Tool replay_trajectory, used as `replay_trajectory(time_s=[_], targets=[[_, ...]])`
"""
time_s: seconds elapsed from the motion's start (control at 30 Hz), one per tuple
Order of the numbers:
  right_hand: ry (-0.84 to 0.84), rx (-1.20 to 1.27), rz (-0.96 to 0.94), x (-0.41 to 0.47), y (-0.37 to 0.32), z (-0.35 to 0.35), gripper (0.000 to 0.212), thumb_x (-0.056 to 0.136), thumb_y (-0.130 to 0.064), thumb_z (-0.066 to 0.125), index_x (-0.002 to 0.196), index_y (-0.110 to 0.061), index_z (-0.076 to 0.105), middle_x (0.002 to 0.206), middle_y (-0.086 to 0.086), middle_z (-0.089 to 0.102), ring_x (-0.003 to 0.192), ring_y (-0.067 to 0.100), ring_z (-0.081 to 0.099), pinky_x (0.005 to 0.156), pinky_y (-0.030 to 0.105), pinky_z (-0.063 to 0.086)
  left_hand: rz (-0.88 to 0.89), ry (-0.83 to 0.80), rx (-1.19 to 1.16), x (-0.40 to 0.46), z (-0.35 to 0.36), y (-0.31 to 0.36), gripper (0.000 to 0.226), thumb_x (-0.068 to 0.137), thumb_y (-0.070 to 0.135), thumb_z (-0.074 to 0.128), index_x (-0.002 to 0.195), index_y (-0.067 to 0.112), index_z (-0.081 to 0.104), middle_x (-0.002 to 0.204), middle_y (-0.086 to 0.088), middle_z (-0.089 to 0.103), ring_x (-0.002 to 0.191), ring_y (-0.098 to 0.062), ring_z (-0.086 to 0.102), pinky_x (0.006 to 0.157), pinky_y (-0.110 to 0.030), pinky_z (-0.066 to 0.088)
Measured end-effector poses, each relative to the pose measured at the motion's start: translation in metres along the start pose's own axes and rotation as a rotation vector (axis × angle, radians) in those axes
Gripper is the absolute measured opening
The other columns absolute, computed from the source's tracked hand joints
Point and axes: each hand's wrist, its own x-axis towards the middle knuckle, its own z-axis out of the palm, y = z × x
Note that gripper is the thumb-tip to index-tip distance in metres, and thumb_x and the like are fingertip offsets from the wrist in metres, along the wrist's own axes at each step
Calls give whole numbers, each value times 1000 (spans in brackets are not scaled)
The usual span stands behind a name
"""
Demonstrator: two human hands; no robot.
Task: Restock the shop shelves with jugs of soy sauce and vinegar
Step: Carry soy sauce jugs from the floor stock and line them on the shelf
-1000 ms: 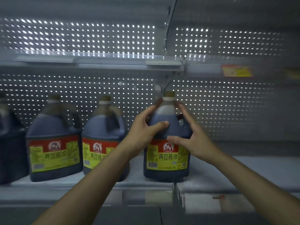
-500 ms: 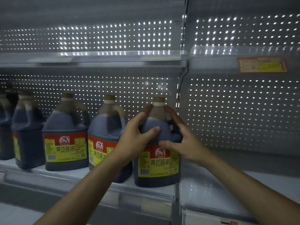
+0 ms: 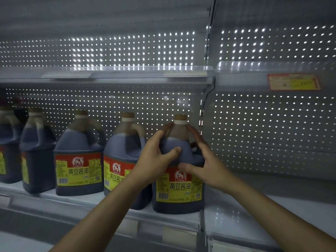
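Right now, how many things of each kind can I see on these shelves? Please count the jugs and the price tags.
Dark soy sauce jugs with red and yellow labels: 5
Red and yellow price tags on the right upper shelf edge: 1
Total: 6

A perforated back panel [image 3: 272, 124] runs behind everything, light shining through its rows of small holes. A vertical metal upright [image 3: 204, 99] with slots splits it into a left and a right bay, and a dark cable [image 3: 209, 91] hangs beside that upright. On the front edge of the right bay's upper level sits a clear plastic price rail [image 3: 236, 75], holding a red and yellow price tag [image 3: 293, 82] near its right end; the print is too blurred to read.
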Motion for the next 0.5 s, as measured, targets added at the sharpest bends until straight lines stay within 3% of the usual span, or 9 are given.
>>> replay_trajectory(time_s=[0.13, 0.23, 0.3, 0.4, 0.5], targets=[[-18, -30, 49, -4, -7, -5, 105, 75, -43, 88, 149, -70, 18, 156, -3, 41, 131, 15, 59, 97, 42, 59, 10, -127, 118, 1, -15, 9, 57, 94, 18, 73, 138, 40, 44, 127, 14, 63, 114, -1, 65, 93, -29, 59], [17, -76, 86, -12, -22, -7, 98, 76, -44, 87, 151, -62, 28, 155, -10, 44, 132, 9, 57, 101, 41, 58, 154, -143, 319, 3, -36, 21, 51, 94, 25, 70, 139, 37, 48, 130, 22, 56, 126, -3, 55, 101, -28, 52], [107, -209, 110, -24, -32, -5, 86, 81, -42, 83, 151, -55, 35, 148, -11, 46, 133, 7, 53, 107, 42, 53, 296, -122, 411, -3, -43, 31, 51, 95, 30, 66, 142, 35, 48, 135, 16, 54, 128, -5, 51, 104, -32, 49], [242, -448, 125, -52, -48, -3, 62, 90, -37, 77, 145, -43, 49, 135, -9, 46, 129, 2, 49, 110, 32, 46, 449, -269, 258, -22, -34, 45, 46, 97, 25, 66, 140, 29, 53, 136, 17, 56, 127, 0, 52, 102, -21, 45], [330, -572, 192, -100, -61, 4, 44, 95, -33, 72, 137, -35, 59, 136, -7, 47, 127, 0, 50, 106, 16, 40, 447, -526, 76, -38, -2, 42, 47, 97, 19, 68, 141, 28, 54, 133, 18, 59, 126, 1, 55, 99, -16, 46]])
